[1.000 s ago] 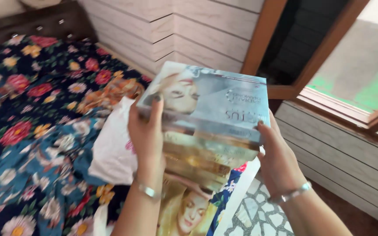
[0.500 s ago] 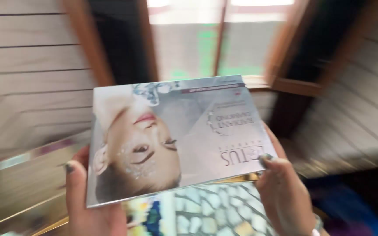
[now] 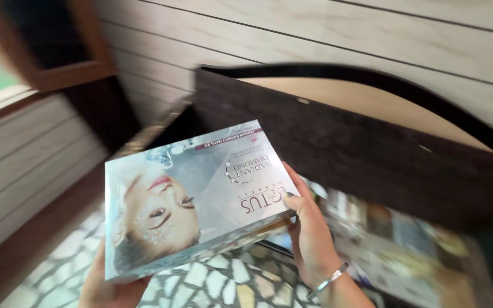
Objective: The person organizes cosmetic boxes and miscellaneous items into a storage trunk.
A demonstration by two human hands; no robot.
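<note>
1. Silver box (image 3: 195, 197): a flat, glossy carton printed with a face and pale lettering, seen upside down from the wearer's viewpoint. It is held in the air in front of the person, tilted so that its far right corner sits higher than its near left corner.
2. Right hand (image 3: 309, 234): closed on the right edge of the silver box, the thumb lying on the top face and the fingers wrapped underneath. A thin metal bangle (image 3: 327, 281) circles the wrist.
3. Left hand (image 3: 106, 288): mostly hidden beneath the near left corner of the silver box, supporting it from below; only the heel of the palm and part of the fingers show, pressed against the underside.
4. Gold edge (image 3: 269, 225): a narrow strip of a second carton showing just under the right side of the silver box, touching it.
5. Floor (image 3: 218, 285): mosaic of pale irregular stones with dark joints, directly below the box.
6. Dark wooden board (image 3: 360, 154): a curved panel beyond the box, standing against a wall of pale horizontal planks (image 3: 292, 28).
7. Window frame (image 3: 58, 68): brown wood, upper left, blurred.
</note>
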